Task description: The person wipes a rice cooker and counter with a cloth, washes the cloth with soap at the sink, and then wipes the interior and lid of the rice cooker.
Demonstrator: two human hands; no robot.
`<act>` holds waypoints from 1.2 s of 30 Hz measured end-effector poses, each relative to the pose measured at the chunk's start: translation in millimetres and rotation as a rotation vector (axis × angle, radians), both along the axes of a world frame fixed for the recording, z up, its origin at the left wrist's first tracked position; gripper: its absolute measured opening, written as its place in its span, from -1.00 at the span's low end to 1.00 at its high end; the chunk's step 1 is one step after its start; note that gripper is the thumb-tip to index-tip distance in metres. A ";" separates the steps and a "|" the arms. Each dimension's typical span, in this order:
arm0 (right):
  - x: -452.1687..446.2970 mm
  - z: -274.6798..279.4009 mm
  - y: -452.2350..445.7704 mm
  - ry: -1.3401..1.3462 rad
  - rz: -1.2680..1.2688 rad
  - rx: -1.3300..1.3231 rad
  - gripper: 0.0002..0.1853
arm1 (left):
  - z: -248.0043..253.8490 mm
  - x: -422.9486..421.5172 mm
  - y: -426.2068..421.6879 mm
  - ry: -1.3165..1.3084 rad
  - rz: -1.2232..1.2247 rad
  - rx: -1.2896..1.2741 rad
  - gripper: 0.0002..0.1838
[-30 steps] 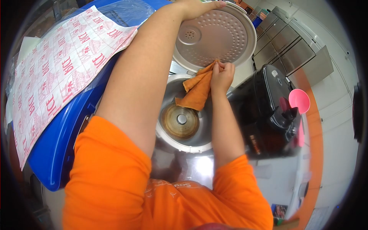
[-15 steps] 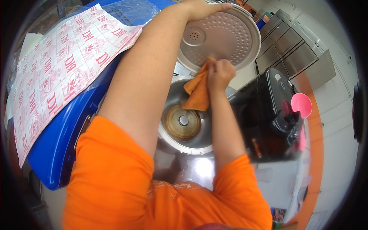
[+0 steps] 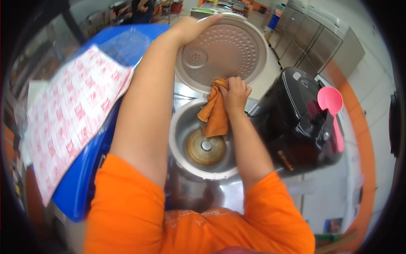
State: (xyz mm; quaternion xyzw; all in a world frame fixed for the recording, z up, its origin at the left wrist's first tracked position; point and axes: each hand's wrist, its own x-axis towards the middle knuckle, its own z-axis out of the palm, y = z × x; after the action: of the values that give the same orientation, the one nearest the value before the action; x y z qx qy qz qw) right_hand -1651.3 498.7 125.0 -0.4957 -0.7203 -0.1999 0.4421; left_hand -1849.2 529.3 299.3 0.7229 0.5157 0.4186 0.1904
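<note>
My left hand [image 3: 192, 30] grips the upper left rim of a round metal lid [image 3: 228, 51] with rows of dimples, which stands raised. Against the lower part of the lid, my right hand [image 3: 237, 94] pinches an orange cloth [image 3: 216, 114], and the cloth's loose end hangs down over the cooker. Below is the open round cooker [image 3: 177, 158], with a brownish stained bottom and a metal knob at its centre [image 3: 206, 145]. The fingertips of my left hand behind the rim are partly hidden.
To the right stands a black appliance [image 3: 292, 122] with a pink ladle [image 3: 330, 99] on it. At the left, a printed "RICE" sack [image 3: 76, 114] lies over a blue lid [image 3: 78, 186]. A person [image 3: 141, 10] is in the far background, near steel cabinets [image 3: 308, 42].
The view has shifted, showing more of the room behind the lid. My right hand and the cloth have moved slightly over the lower lid. My left hand keeps its hold on the rim.
</note>
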 end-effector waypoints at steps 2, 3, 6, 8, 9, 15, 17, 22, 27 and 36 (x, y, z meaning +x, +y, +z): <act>12.6 1.6 7.0 0.285 -0.011 -0.014 -0.73 | -2.0 -1.0 9.4 0.029 0.018 -0.021 -0.13; 18.9 3.0 7.8 0.522 0.014 -0.040 -0.75 | -3.3 -0.8 13.4 0.024 0.024 -0.024 -0.13; 18.6 17.6 4.5 0.656 -0.012 0.110 -0.83 | -0.3 1.3 7.0 0.009 -0.004 -0.041 -0.04; 16.3 12.6 3.5 0.552 0.037 0.060 -0.73 | -1.0 -1.2 13.6 0.036 0.031 -0.031 -0.04; 11.8 6.9 2.0 0.579 0.025 0.066 -0.73 | -2.6 -1.9 16.8 0.052 0.075 -0.043 -0.04; -3.4 12.0 -7.8 0.319 -0.169 0.194 -0.23 | 4.5 5.4 1.2 0.067 0.062 -0.084 -0.11; 3.5 10.6 -5.7 0.181 -0.288 0.129 -0.26 | 4.6 3.9 7.6 0.027 0.075 -0.093 -0.08; 7.4 -10.2 3.5 0.018 -0.248 0.225 -0.40 | 5.0 7.5 -0.9 -0.009 0.099 -0.111 -0.05; 10.1 9.1 11.1 0.178 -0.299 0.289 -0.47 | 0.1 2.5 7.8 -0.017 0.089 -0.087 -0.06; 4.1 39.6 7.3 0.373 0.171 0.418 -0.63 | -2.0 3.9 8.6 -0.044 0.076 -0.095 -0.06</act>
State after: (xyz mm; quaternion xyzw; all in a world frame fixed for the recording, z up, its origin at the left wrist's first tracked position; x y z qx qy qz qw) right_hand -1647.2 505.9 164.6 -0.3596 -0.6090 -0.2116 0.6745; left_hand -1845.2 537.9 297.3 0.6837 0.5575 0.4165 0.2198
